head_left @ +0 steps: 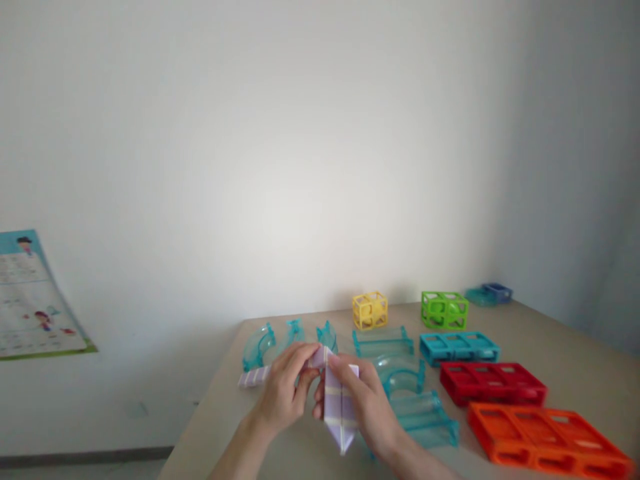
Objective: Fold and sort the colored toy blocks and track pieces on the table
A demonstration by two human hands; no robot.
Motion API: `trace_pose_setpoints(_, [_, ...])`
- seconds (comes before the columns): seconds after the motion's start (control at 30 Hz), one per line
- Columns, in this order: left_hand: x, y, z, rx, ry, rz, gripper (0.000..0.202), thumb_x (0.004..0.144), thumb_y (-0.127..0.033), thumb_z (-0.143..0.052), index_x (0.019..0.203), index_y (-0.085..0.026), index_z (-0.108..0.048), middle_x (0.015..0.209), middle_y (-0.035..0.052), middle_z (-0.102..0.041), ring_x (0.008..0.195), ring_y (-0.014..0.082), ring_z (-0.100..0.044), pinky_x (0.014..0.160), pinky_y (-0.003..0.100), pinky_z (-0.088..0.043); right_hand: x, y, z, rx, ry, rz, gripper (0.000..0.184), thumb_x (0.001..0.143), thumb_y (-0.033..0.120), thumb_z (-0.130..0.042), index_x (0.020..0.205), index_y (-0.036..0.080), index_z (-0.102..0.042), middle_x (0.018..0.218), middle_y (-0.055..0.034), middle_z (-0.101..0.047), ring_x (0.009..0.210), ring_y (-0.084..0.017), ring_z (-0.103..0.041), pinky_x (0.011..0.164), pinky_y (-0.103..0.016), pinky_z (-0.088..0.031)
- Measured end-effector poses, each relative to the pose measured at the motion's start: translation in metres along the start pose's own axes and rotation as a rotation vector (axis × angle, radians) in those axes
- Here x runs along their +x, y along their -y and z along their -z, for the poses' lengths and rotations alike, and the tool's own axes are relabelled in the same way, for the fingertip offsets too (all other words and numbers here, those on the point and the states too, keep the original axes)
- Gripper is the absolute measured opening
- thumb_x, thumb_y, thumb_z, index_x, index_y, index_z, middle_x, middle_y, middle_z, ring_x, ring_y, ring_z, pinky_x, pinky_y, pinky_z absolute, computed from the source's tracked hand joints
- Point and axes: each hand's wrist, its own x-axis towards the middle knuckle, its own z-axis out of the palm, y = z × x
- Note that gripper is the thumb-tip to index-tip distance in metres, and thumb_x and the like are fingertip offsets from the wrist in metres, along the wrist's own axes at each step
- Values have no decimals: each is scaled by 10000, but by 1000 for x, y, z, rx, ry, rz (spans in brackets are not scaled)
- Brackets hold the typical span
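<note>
A folded lilac paper strip (341, 408) with pale stripes is held up in both hands above the table. Its near end hangs down to a point with a crease along the middle, and the other end sticks out to the left past my left hand (286, 387). That hand pinches the strip near its bend, with fingers curled. My right hand (370, 408) grips the pointed part, thumb on top and fingertips underneath. Part of the strip is hidden behind my left fingers.
Clear teal track pieces (427, 420) lie around the hands on the table (210, 427). To the right are an orange frame block (545, 437), a red one (493, 383) and a blue one (460, 347). Yellow (370, 311) and green (444, 311) blocks stand near the wall.
</note>
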Motion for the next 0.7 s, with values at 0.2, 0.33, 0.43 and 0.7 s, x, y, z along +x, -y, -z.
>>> trace_pose_setpoints(0.2, [-10, -2, 10, 106, 54, -138, 397, 884, -115, -498, 1278, -161, -490, 1087, 124, -652, 1003, 201, -612, 876, 290, -483, -1, 1, 8, -159, 43, 30, 438, 785, 481, -673, 1052, 151, -566, 732, -26, -658, 519, -184, -659, 497, -298, -526])
trace_pose_setpoints(0.33, [-8, -10, 20, 66, 111, -71, 401, 893, -159, -520, 1293, -180, -496, 1128, 109, -650, 1012, 190, -610, 878, 277, -466, 1, 5, 14, -342, 66, 131, 415, 820, 467, -643, 1086, 152, -589, 785, -29, -643, 539, -173, -665, 454, -247, -493])
trace_pose_setpoints(0.43, [-3, -16, 26, -70, 247, 183, 274, 906, -293, -526, 1145, -176, -593, 972, 53, -678, 852, 162, -618, 755, 250, -462, 1, 7, 19, -400, 44, 163, 382, 851, 475, -601, 1001, 124, -619, 709, -21, -614, 527, -160, -647, 437, -222, -459])
trace_pose_setpoints(0.7, [2, -21, 25, -112, 352, 299, 305, 914, -411, -473, 825, -156, -614, 655, -11, -552, 603, 122, -505, 559, 231, -348, 0, -4, 18, -358, 64, 155, 347, 859, 478, -594, 949, 143, -594, 678, 3, -585, 506, -146, -632, 422, -210, -448])
